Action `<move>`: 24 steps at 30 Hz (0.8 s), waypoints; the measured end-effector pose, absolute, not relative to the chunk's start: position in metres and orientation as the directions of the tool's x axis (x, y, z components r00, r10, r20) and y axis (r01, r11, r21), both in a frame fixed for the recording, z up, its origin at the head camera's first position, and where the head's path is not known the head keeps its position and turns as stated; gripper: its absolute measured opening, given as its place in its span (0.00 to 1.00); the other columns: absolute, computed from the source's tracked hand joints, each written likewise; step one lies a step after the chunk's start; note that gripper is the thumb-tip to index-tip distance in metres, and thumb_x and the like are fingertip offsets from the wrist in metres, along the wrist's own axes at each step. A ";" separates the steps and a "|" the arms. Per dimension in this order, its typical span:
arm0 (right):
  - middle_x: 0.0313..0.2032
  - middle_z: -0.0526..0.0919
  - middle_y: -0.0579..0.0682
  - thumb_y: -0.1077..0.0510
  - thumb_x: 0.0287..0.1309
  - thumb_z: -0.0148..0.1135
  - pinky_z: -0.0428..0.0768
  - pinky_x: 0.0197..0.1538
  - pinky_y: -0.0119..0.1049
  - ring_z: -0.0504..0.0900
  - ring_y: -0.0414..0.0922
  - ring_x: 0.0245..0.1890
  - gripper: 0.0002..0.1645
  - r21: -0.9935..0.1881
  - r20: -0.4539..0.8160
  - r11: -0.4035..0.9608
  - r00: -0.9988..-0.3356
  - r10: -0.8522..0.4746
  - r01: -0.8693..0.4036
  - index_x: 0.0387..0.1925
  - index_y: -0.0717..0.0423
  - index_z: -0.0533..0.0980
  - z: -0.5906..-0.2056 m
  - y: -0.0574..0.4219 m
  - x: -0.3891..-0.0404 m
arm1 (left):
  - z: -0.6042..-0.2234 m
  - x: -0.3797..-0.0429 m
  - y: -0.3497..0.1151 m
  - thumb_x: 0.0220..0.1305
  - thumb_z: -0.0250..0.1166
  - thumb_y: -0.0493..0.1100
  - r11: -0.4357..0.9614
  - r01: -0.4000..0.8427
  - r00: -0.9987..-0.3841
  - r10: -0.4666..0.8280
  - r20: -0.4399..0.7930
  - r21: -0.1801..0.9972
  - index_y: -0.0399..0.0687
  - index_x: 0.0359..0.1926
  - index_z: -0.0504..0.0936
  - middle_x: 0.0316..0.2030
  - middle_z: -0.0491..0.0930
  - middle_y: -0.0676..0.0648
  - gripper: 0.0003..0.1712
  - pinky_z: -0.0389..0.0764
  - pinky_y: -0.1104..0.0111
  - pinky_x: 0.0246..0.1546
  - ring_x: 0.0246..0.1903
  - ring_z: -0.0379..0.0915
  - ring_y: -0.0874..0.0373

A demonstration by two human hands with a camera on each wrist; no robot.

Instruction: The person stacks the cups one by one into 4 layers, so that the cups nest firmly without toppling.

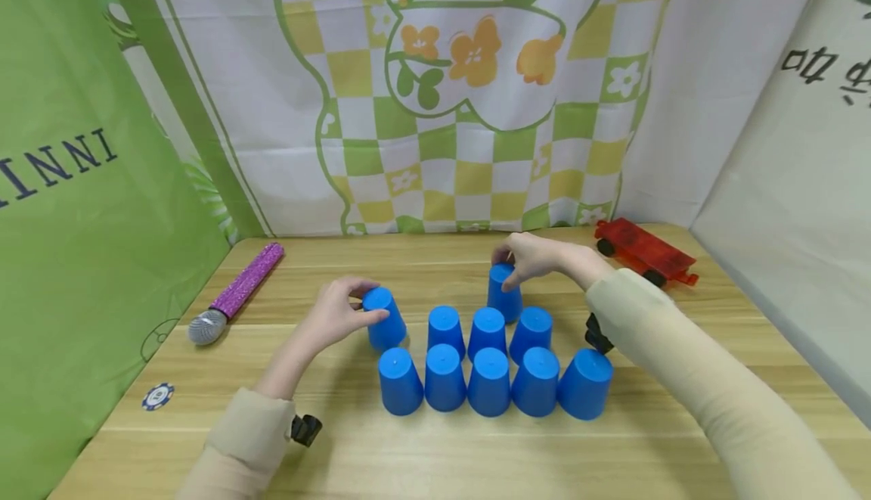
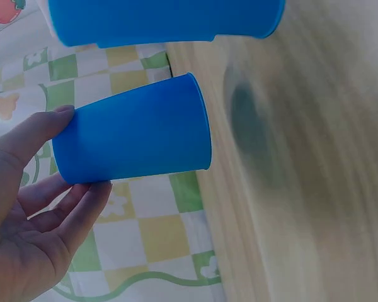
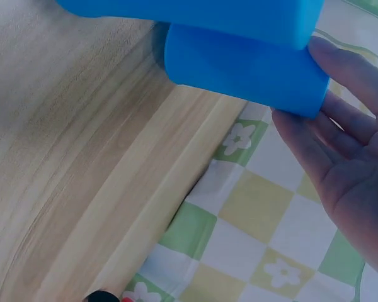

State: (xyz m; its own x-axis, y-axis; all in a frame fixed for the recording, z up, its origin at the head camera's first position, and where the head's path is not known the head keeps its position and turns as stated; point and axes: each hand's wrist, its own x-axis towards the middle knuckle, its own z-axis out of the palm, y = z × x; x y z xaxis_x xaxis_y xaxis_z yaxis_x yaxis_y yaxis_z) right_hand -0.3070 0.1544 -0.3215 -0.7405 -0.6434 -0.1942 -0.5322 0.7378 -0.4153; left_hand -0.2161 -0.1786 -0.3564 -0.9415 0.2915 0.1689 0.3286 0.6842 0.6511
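Left hand (image 1: 340,311): thumb one side, fingers other side, partly spread, pinching a first blue cup (image 1: 385,324) near its closed end. Cup is mouth-down, a bit tilted, left of the other cups; its shadow falls apart from the rim in the left wrist view, so looks lifted. Right hand (image 1: 536,256): same pinch, thumb and fingers around the closed end of a second blue cup (image 1: 505,299), mouth-down behind the back row. Can't tell if its rim touches the table (image 1: 463,458).

Between and in front of the hands: back row of three (image 1: 487,333), front row of five (image 1: 489,383), all blue, all mouth-down (so insides hidden, contents can't be told).

Writing: chip (image 1: 158,396) at table left reads "10". Green cloth (image 1: 68,258) on the left shows "INNI", cut by the picture edge. White cloth (image 1: 803,182) on the right has black characters, "如" legible, the next one cut off. Patterned backdrop (image 1: 469,152) has script at top, only an end "y" readable.

Further out: microphone (image 1: 245,281) with purple glittery handle, far left; red toy cart (image 1: 643,249), black wheels, back right corner.
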 end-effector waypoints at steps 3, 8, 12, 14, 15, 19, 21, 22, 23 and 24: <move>0.48 0.81 0.59 0.57 0.48 0.70 0.81 0.49 0.43 0.80 0.54 0.49 0.25 -0.412 -0.206 0.740 -0.738 -0.643 -0.531 0.48 0.62 0.76 -0.322 0.153 -0.308 | -0.352 -0.221 -0.178 0.54 0.71 0.45 0.695 0.350 -0.935 0.302 0.188 0.628 0.34 0.51 0.77 0.47 0.80 0.36 0.27 0.84 0.59 0.42 0.45 0.80 0.44; 0.48 0.80 0.59 0.59 0.47 0.71 0.81 0.50 0.44 0.79 0.55 0.50 0.25 -0.417 -0.221 0.739 -0.730 -0.647 -0.529 0.48 0.62 0.75 -0.325 0.152 -0.309 | -0.346 -0.228 -0.176 0.53 0.71 0.47 0.709 0.355 -0.934 0.304 0.190 0.610 0.35 0.50 0.78 0.46 0.81 0.38 0.27 0.84 0.59 0.42 0.45 0.80 0.45; 0.47 0.81 0.57 0.58 0.46 0.72 0.81 0.49 0.43 0.80 0.53 0.49 0.23 -0.412 -0.234 0.744 -0.729 -0.644 -0.526 0.46 0.60 0.76 -0.328 0.151 -0.310 | -0.343 -0.233 -0.174 0.53 0.71 0.48 0.714 0.348 -0.936 0.302 0.181 0.607 0.36 0.51 0.78 0.46 0.81 0.38 0.27 0.83 0.58 0.43 0.46 0.79 0.46; 0.46 0.81 0.57 0.58 0.45 0.72 0.81 0.48 0.43 0.80 0.52 0.48 0.22 -0.406 -0.235 0.744 -0.727 -0.646 -0.530 0.44 0.59 0.76 -0.328 0.151 -0.311 | -0.340 -0.235 -0.173 0.53 0.71 0.48 0.713 0.351 -0.935 0.306 0.182 0.606 0.36 0.51 0.78 0.46 0.82 0.38 0.27 0.83 0.58 0.43 0.46 0.79 0.46; 0.46 0.81 0.56 0.58 0.45 0.72 0.81 0.48 0.43 0.80 0.52 0.47 0.22 -0.402 -0.237 0.745 -0.726 -0.646 -0.532 0.44 0.58 0.76 -0.328 0.152 -0.311 | -0.339 -0.236 -0.172 0.53 0.71 0.48 0.715 0.351 -0.935 0.306 0.181 0.605 0.36 0.51 0.78 0.46 0.82 0.38 0.28 0.83 0.58 0.44 0.47 0.79 0.46; 0.45 0.81 0.56 0.58 0.44 0.73 0.81 0.48 0.42 0.80 0.50 0.46 0.21 -0.392 -0.241 0.746 -0.722 -0.649 -0.539 0.42 0.57 0.76 -0.327 0.151 -0.311 | -0.335 -0.240 -0.170 0.53 0.71 0.48 0.715 0.357 -0.932 0.316 0.177 0.601 0.36 0.52 0.77 0.47 0.81 0.38 0.28 0.82 0.57 0.46 0.47 0.79 0.46; 0.45 0.80 0.56 0.58 0.44 0.73 0.81 0.48 0.42 0.80 0.50 0.46 0.22 -0.390 -0.247 0.749 -0.723 -0.645 -0.535 0.42 0.57 0.76 -0.326 0.151 -0.311 | -0.333 -0.243 -0.169 0.54 0.70 0.47 0.716 0.355 -0.932 0.319 0.171 0.601 0.35 0.52 0.77 0.48 0.81 0.38 0.29 0.82 0.57 0.46 0.48 0.78 0.45; 0.45 0.80 0.56 0.58 0.44 0.73 0.81 0.48 0.42 0.79 0.50 0.46 0.22 -0.391 -0.249 0.750 -0.724 -0.644 -0.533 0.42 0.57 0.75 -0.326 0.151 -0.311 | -0.333 -0.244 -0.169 0.54 0.70 0.47 0.716 0.356 -0.932 0.321 0.171 0.600 0.35 0.52 0.77 0.48 0.81 0.38 0.29 0.82 0.57 0.47 0.48 0.78 0.45; 0.45 0.80 0.56 0.58 0.44 0.73 0.80 0.47 0.42 0.79 0.50 0.46 0.22 -0.391 -0.252 0.752 -0.724 -0.642 -0.530 0.42 0.57 0.75 -0.326 0.150 -0.311 | -0.332 -0.246 -0.168 0.54 0.70 0.47 0.718 0.356 -0.932 0.322 0.168 0.598 0.35 0.52 0.77 0.48 0.81 0.38 0.29 0.82 0.57 0.46 0.48 0.78 0.45; 0.45 0.80 0.55 0.58 0.44 0.73 0.80 0.48 0.42 0.79 0.49 0.46 0.22 -0.392 -0.257 0.756 -0.726 -0.637 -0.524 0.42 0.57 0.75 -0.325 0.150 -0.311 | -0.331 -0.247 -0.167 0.53 0.70 0.47 0.719 0.353 -0.933 0.321 0.164 0.598 0.36 0.52 0.77 0.48 0.81 0.38 0.28 0.82 0.57 0.46 0.48 0.78 0.45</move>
